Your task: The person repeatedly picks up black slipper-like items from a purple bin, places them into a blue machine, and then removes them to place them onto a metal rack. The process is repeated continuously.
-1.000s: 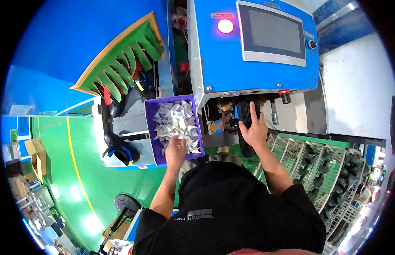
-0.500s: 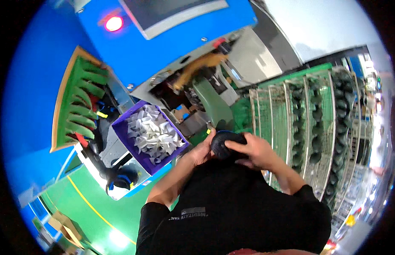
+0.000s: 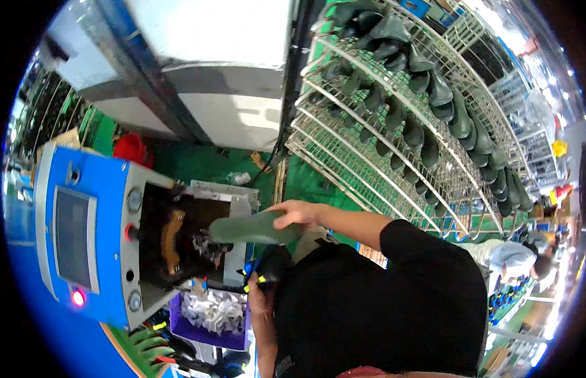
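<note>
A green shoe last (image 3: 252,229) lies sideways before the machine's opening, its rounded far end near the metal parts. My right hand (image 3: 297,215) is closed around its near end, thumb on top. I cannot tell whether the last rests on the machine. Lower down, close to my body, my left hand (image 3: 260,295) grips a black shoe upper (image 3: 274,263) with blue and yellow bits at its edge. Part of that upper is hidden by my shirt and arm. A pale greyish patch (image 3: 310,242) shows beside the upper, too unclear to name.
A blue machine (image 3: 104,170) with a screen (image 3: 76,236) and red light stands left. Below it are a purple bin (image 3: 227,339) of white pieces and a tray (image 3: 120,346) of green pieces. Wire racks (image 3: 362,167) with dark lasts rise right; a person (image 3: 513,257) is beyond.
The view has swung to the right. My right hand has left the black upper and now holds the green last. My left hand keeps the upper, lower by my body.
</note>
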{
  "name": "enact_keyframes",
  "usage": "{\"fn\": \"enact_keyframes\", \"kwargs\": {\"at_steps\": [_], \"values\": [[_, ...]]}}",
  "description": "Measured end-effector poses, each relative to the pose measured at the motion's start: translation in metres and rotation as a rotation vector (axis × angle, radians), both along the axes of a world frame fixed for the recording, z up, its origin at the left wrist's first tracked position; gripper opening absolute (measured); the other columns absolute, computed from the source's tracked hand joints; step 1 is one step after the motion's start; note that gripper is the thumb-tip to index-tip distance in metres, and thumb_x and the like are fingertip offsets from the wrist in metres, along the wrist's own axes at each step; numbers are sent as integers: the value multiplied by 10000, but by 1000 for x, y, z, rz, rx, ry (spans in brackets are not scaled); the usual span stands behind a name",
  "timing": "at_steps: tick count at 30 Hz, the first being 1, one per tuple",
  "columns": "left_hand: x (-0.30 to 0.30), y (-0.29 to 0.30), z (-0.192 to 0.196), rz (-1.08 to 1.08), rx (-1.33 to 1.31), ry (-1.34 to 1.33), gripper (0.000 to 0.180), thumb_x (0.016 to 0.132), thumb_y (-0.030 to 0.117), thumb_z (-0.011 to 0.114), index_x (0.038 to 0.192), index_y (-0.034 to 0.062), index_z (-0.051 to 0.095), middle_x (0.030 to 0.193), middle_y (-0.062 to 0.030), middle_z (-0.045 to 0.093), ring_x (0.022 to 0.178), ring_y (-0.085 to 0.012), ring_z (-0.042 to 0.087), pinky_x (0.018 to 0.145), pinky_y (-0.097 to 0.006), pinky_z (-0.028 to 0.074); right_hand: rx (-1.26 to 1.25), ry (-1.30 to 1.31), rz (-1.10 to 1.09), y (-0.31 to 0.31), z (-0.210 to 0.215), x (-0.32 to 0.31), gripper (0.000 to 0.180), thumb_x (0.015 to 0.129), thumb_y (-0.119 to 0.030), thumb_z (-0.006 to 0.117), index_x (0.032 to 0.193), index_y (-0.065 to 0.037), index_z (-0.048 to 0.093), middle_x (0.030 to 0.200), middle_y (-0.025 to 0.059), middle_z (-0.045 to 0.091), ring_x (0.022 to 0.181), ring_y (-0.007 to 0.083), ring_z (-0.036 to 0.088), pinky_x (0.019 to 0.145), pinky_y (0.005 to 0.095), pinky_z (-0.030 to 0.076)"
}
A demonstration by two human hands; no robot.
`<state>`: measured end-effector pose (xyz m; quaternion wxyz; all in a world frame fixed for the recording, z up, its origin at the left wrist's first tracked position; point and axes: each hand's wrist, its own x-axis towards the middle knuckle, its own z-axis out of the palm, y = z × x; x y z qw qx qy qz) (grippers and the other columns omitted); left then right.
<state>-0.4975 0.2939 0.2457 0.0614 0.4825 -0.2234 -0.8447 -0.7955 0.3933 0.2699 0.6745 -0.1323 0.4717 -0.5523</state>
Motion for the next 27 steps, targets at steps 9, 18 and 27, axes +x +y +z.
{"fn": "enact_keyframes", "kwargs": {"at_steps": [9,18,27], "values": [[-16,4,-12,-45,-101,-225,682,985,586,556,1331,-1,594,1272,-127,684,1107,-282,679,983,-430,525,-288,-1076,-1287,145,-160,-174,414,932,-432,636,1105,-58,676,678,47,637,509,182,607,504,303,548],[-21,-10,46,-434,-518,-458,604,780,519,800,1107,26,682,1004,-11,627,858,-159,560,763,-370,465,-377,-894,-1755,90,-182,-352,433,1065,-386,537,860,-6,504,717,86,471,653,248,488,684,441,477],[268,78,76,877,-501,-124,503,708,314,925,1085,98,672,1085,-23,652,921,-196,639,756,-351,542,355,-358,-1131,133,-229,-182,298,990,-267,506,770,-74,561,651,49,527,678,245,554,747,435,519]]}}
